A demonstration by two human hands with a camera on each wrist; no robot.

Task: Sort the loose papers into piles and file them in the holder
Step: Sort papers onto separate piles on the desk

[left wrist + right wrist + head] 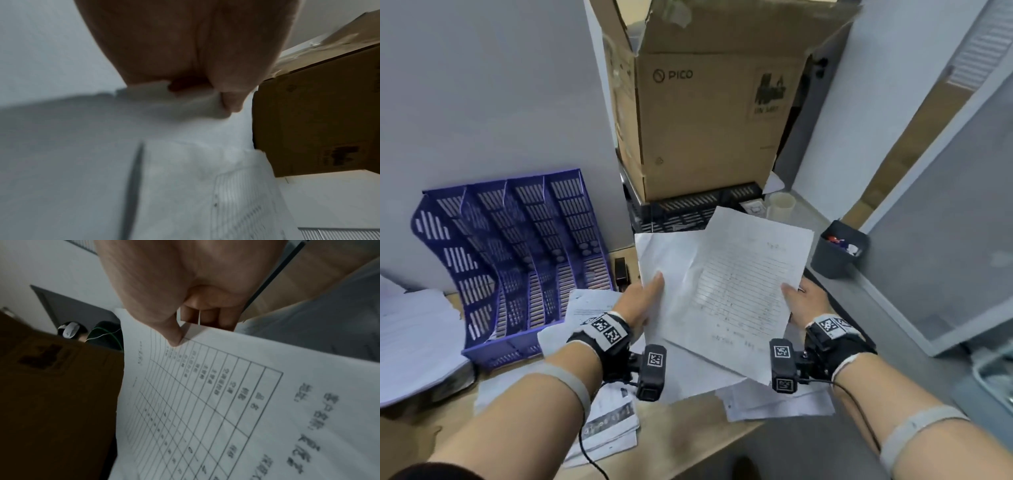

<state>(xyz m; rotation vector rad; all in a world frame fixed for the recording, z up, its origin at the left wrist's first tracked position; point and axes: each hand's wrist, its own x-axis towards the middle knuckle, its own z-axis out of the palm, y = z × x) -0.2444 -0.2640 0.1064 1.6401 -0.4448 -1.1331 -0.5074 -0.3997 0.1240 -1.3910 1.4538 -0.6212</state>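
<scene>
The blue holder stands on the worktop, well left of both hands, slots running front to back. A blank sheet is pinched by the left hand, which is nearer the holder. A lined form is pinched by the right hand, overlapping the blank sheet above the loose papers.

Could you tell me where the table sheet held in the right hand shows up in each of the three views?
Head: the table sheet is centre right, pinched at its right edge by the right hand.
Left wrist: its faint ruled lines show at lower centre right.
Right wrist: it fills the lower right, under the thumb.
Shared landmark: the cardboard box, right in the left wrist view, left in the right wrist view.
</scene>
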